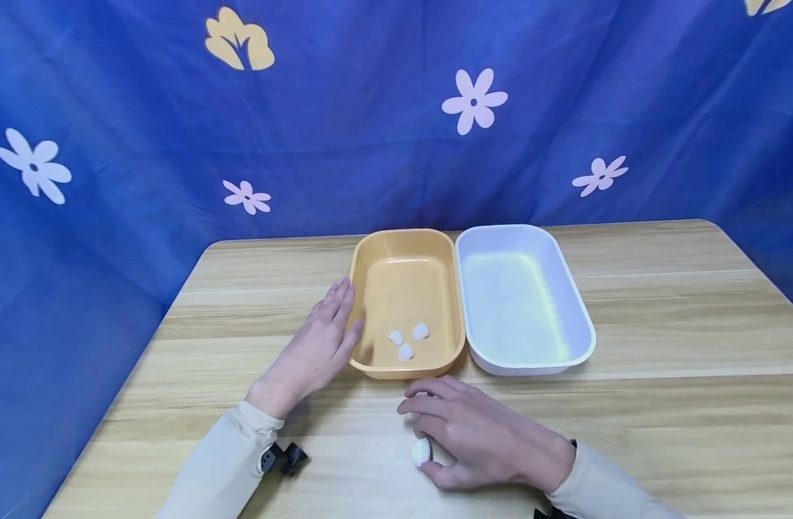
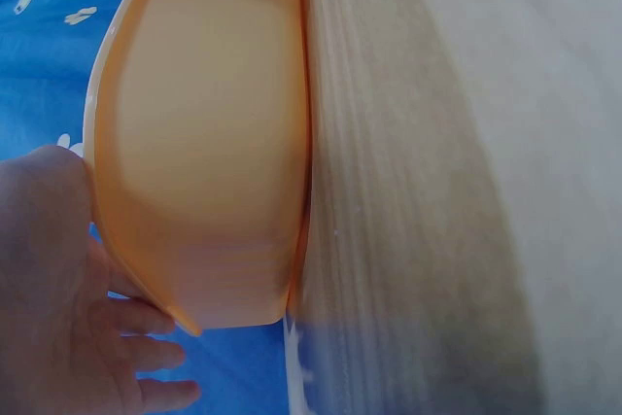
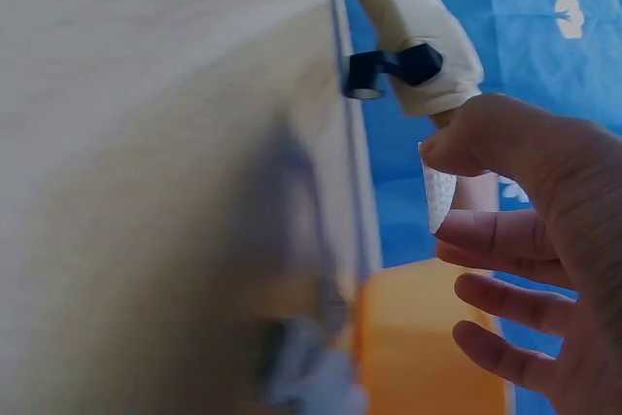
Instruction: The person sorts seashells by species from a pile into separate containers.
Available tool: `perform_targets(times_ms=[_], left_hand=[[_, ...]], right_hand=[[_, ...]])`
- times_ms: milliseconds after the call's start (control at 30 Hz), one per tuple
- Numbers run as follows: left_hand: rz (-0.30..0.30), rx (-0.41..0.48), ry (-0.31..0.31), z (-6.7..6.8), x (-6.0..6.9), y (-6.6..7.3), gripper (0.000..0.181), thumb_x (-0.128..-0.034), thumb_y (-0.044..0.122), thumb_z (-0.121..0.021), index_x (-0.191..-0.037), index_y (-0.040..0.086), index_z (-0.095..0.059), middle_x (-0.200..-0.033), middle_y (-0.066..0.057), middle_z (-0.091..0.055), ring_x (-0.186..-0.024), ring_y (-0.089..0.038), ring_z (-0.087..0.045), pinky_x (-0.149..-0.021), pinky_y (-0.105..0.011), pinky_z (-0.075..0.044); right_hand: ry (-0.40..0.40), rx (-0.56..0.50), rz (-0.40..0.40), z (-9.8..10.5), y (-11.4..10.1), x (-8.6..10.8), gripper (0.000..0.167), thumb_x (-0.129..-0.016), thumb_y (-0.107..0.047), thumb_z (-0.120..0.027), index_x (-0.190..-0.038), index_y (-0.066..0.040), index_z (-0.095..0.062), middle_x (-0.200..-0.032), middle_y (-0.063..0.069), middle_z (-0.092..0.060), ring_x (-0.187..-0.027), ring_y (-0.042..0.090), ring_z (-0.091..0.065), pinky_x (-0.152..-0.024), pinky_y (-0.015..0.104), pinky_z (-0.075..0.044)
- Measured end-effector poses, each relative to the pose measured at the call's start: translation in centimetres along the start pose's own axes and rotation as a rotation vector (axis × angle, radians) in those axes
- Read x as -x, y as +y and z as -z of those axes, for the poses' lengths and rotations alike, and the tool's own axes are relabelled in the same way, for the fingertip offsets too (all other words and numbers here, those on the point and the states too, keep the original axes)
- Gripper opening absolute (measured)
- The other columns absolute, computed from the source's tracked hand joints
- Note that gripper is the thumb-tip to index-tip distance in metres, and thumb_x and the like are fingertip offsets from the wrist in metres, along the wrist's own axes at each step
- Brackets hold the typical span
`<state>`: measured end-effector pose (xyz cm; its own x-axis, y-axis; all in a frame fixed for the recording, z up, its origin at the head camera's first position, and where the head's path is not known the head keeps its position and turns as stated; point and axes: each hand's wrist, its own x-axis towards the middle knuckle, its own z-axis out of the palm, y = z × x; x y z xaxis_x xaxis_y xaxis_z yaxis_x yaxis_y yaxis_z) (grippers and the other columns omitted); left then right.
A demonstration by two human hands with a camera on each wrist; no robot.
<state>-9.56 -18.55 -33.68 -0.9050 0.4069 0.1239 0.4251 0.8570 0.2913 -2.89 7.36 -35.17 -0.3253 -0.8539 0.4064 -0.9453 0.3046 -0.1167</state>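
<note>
One white, ridged shell-like piece (image 1: 420, 453), likely light, best rim-held, is pinched by right hand (image 1: 479, 435); straight-fingered left hand (image 1: 319, 346) touches left edge of orange plastic tray (image 1: 407, 285).

Right hand (image 1: 477, 436) pinching shell (image 1: 420, 452), orange tray (image 1: 406, 288)

Left hand (image 1: 315, 352): fingers extended, thumb spread. Right hand (image 1: 474, 434): back up, thumb and index pinching, other fingers bent.
</note>
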Motion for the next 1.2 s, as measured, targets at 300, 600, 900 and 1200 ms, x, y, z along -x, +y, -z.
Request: perform_targets(times_ms=[300,600,900,1200], left_hand=[[-0.012,0.001,0.015,0.0,-0.2,-0.1,0.060,-0.1048,0.027,-0.035,-0.149,-0.010,-0.019,-0.158,-0.024,-0.012,-0.146,-0.035,-0.011,-0.118,-0.052,-0.017],[-0.009,0.008,0.014,0.0,-0.1,-0.2,0.061,-0.1053,0.031,-0.032,-0.149,-0.009,-0.019,-0.158,-0.024,-0.013,-0.146,-0.035,-0.010,-0.118,-0.052,-0.017],[-0.012,0.001,0.020,0.0,-0.2,-0.1,0.060,-0.1049,0.029,-0.034,-0.149,-0.009,-0.020,-0.157,-0.024,-0.014,-0.146,-0.035,-0.011,-0.117,-0.052,-0.017],[-0.010,0.002,0.018,-0.1,-0.2,-0.1,0.060,-0.1044,0.027,-0.037,-0.149,-0.010,-0.019,-0.157,-0.025,-0.014,-0.146,-0.036,-0.011,-0.117,-0.053,-0.017]], right_hand=[[0.154,-0.013,0.008,3.5,1.1,-2.2,0.025,-0.073,-0.030,-0.077,-0.082,-0.012,-0.062,-0.114,0.003,-0.066,-0.117,0.022,-0.054,-0.104,0.033,-0.043],[0.218,-0.086,-0.190,4.3,4.1,-4.1,0.021,-0.074,-0.028,-0.079,-0.079,-0.013,-0.065,-0.114,0.005,-0.067,-0.117,0.024,-0.054,-0.106,0.039,-0.039],[0.269,0.034,-0.331,3.2,6.6,-5.6,0.022,-0.071,-0.026,-0.079,-0.074,-0.009,-0.066,-0.106,0.007,-0.069,-0.110,0.026,-0.056,-0.103,0.045,-0.040],[0.202,0.106,-0.519,1.4,7.9,-5.8,0.022,-0.072,-0.028,-0.078,-0.075,-0.007,-0.070,-0.106,0.007,-0.070,-0.109,0.026,-0.057,-0.100,0.046,-0.042]])
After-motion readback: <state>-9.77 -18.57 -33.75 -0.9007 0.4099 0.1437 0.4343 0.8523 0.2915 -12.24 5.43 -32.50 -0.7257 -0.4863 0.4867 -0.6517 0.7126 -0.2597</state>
